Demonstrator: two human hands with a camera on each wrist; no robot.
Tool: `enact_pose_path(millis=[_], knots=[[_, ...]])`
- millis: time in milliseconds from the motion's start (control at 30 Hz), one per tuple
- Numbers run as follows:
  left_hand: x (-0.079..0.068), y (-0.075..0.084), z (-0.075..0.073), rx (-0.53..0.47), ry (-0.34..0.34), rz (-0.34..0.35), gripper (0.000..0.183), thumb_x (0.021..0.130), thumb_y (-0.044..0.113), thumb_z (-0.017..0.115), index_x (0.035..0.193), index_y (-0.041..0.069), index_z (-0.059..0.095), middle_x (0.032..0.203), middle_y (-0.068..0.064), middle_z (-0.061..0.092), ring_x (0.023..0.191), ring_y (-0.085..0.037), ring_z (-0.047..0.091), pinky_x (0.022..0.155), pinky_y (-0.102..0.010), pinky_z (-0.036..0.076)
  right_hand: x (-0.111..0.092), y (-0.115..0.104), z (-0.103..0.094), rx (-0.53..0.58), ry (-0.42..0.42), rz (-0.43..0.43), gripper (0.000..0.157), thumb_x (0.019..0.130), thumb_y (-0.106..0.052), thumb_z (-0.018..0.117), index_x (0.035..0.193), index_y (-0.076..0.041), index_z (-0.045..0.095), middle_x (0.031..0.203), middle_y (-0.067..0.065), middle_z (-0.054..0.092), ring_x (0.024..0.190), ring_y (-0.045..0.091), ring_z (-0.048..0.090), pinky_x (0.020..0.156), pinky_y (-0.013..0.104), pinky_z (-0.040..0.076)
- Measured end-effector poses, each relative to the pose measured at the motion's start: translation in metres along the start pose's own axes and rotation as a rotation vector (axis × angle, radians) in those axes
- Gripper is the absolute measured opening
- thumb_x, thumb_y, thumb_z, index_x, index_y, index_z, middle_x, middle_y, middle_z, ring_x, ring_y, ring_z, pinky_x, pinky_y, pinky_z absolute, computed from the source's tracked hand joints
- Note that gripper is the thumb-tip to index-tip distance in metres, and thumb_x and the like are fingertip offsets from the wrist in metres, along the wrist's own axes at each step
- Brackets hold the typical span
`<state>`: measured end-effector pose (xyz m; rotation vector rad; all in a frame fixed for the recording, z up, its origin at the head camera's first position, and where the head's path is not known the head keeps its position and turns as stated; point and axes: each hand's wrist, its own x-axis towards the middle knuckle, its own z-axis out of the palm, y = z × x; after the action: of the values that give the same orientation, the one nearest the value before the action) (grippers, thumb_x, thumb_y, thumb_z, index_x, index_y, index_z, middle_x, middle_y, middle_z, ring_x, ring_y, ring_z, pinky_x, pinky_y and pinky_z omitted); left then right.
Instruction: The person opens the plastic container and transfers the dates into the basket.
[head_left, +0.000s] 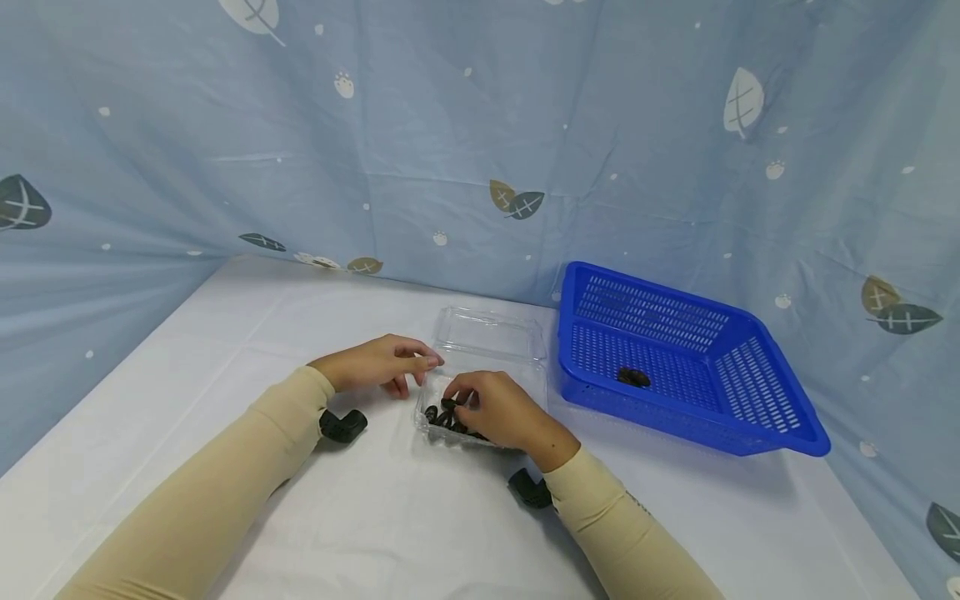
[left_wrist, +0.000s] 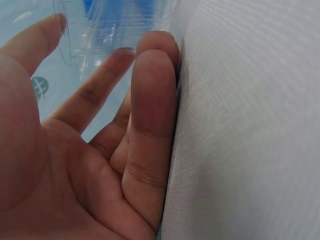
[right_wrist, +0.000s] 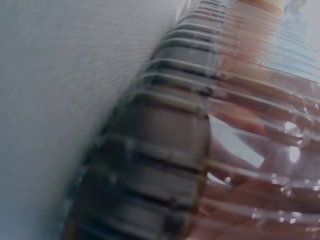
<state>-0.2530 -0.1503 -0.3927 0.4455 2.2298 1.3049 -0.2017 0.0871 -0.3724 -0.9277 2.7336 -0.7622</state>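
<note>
A clear plastic clamshell box (head_left: 431, 429) lies with its lid (head_left: 491, 332) folded back, away from me. Several small, glossy, dark brown-black pieces (head_left: 431, 412) lie along its near side; their kind is not clear. My right hand (head_left: 498, 408) reaches into the box with curled fingers, pinching one dark piece (head_left: 448, 403) between fingertips and thumb. In the right wrist view, the box's ribbed wall covers the dark pieces (right_wrist: 160, 125) and blurs my fingers. My left hand (head_left: 382, 364) rests by the box's left edge, fingers loosely bent, the little-finger side on the white cloth.
On the right stands a blue perforated plastic basket (head_left: 675, 425), with a dark brown clump (head_left: 633, 377) on its floor. A white cloth (head_left: 390, 517) covers the table. Behind it hangs a blue leaf-patterned curtain (head_left: 450, 108). Black wrist mounts (head_left: 343, 426) sit beneath both forearms.
</note>
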Motion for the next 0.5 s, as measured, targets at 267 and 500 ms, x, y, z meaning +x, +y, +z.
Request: enact_pose_path(millis=[267,500], knots=[[-0.001,0.001,0.001,0.004,0.01,-0.004,0.046,0.099,0.052,0.057,0.135,0.022,0.061,0.104,-0.009,0.066,0.077,-0.021,0.068,0.074,-0.033,0.057,-0.002,-0.001,-0.01,-0.036,0.092,-0.057,0.024,0.09,-0.005,0.067,0.112,-0.012,0.073,0.1,-0.001,0.073,0.086,0.011,0.063,0.075,0.026,0.053],[0.0,0.001,0.003,0.007,0.013,-0.002,0.044,0.1,0.05,0.056,0.133,0.021,0.061,0.103,-0.008,0.066,0.077,-0.021,0.067,0.073,-0.033,0.057,-0.017,-0.008,-0.039,0.015,0.251,-0.097,0.025,0.09,-0.002,0.068,0.113,-0.009,0.072,0.1,0.003,0.072,0.088,0.016,0.063,0.076,0.034,0.056]])
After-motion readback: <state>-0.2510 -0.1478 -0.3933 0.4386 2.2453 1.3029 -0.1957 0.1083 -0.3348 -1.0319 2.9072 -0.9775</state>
